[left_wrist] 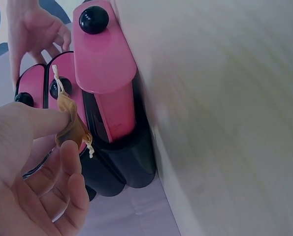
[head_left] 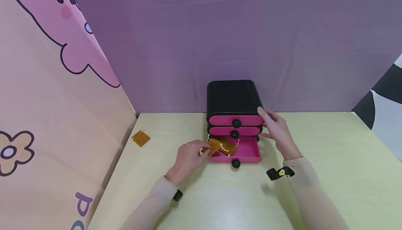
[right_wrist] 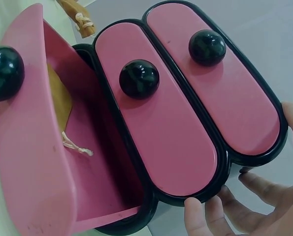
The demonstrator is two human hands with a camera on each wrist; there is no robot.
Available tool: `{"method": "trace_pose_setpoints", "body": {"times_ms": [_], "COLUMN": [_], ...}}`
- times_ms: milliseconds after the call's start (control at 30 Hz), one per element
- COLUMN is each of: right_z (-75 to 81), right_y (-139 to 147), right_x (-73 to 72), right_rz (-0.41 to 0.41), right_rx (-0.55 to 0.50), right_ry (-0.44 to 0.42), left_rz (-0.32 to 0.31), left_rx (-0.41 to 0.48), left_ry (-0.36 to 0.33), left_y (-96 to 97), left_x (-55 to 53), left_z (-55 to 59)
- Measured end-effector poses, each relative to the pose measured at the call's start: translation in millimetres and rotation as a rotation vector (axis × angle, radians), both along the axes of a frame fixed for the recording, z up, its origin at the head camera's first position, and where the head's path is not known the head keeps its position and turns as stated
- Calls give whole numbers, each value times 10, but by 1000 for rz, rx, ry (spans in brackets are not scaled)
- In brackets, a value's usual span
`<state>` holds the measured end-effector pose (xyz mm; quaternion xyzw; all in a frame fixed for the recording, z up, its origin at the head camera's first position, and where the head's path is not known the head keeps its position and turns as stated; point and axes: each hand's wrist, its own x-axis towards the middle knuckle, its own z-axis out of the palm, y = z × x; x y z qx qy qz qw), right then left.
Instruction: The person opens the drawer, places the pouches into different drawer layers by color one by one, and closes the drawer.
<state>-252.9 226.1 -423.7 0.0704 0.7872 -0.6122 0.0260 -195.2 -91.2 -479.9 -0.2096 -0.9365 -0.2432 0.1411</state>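
My left hand (head_left: pixel 189 158) pinches a small mustard drawstring pouch (left_wrist: pixel 71 120) between thumb and forefinger, by the left side of the pulled-out bottom drawer (head_left: pixel 249 149). Inside that pink drawer lies another mustard pouch (right_wrist: pixel 60 98) with a cream cord. The black cabinet (head_left: pixel 233 97) has three pink drawers with round black knobs; its upper two are closed. Against the cabinet's right side rests my right hand (head_left: pixel 279 132), thumb near the top front corner and fingers spread lower down along the edge.
A third mustard pouch (head_left: pixel 141 138) lies flat on the pale wooden table (head_left: pixel 329 174), toward its left edge. Behind the cabinet hangs a purple cloth backdrop (head_left: pixel 251 41). A printed panel (head_left: pixel 41 101) stands along the left side.
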Motion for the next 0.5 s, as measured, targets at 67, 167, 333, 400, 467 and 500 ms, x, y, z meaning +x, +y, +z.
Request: {"method": "trace_pose_setpoints", "body": {"times_ms": [67, 167, 333, 400, 467, 500], "right_z": [2, 3, -4, -6, -6, -5], "right_y": [0, 1, 9, 12, 14, 14], "right_x": [-1, -1, 1, 5, 9, 13], "right_rz": [0, 1, 3, 5, 10, 12], "right_rx": [1, 2, 0, -1, 0, 0], "right_ry": [0, -1, 4, 8, 10, 11], "left_rz": [-7, -21, -28, -26, -24, -24], "left_rx": [3, 10, 15, 18, 20, 20], "left_ry": [8, 23, 35, 33, 25, 23], "left_y": [10, 28, 62, 73, 84, 89], "left_x": [-1, -3, -19, -25, -25, -25], "left_z": [1, 6, 10, 8, 8, 7]}}
